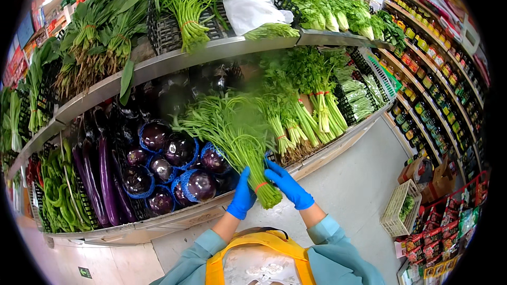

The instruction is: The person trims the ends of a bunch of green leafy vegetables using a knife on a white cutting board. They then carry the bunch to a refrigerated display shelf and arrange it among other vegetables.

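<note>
together, left hand and right hand clasp a greens bundle beside netted eggplants.

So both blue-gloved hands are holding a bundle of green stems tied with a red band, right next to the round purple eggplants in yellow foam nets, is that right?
Not quite: the head view shows the nets around the round purple eggplants are blue, not yellow. The rest holds: the left hand and right hand, both in blue gloves, hold the bundle of green stems with its red band.
</note>
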Motion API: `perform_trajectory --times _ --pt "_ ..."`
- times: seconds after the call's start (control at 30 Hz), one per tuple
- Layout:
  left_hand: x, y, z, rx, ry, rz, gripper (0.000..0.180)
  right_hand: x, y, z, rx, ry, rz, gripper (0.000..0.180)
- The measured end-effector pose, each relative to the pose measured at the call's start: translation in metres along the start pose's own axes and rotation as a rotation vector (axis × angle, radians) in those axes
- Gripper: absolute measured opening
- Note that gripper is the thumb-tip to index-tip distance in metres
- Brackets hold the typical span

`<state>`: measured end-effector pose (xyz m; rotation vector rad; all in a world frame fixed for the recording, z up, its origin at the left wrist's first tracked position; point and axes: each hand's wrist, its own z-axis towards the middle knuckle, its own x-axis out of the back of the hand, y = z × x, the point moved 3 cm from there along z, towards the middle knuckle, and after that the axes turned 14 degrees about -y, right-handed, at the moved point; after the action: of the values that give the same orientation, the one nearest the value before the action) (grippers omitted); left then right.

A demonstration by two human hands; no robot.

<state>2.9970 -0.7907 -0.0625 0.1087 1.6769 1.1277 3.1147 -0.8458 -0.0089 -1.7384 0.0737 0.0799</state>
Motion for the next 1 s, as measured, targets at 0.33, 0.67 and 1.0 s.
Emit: perform_trajectory --times 0.33,0.67,1.0 --pt "-0.04 0.052 0.021 0.244 -0.224 0.571 0.047 0.0 -0.002 -0.021 0.049 -0.186 0.488 0.053" --pt "-0.076 0.025 0.068 -0.068 -0.21 0.297 0.041 0.019 0.008 -0.05 0.326 0.003 0.484 0.073" --pt "-0.077 -0.022 0.072 0.063 -0.485 0.418 0.032 0.049 0.03 -0.085 0.38 0.153 0.34 0.053"
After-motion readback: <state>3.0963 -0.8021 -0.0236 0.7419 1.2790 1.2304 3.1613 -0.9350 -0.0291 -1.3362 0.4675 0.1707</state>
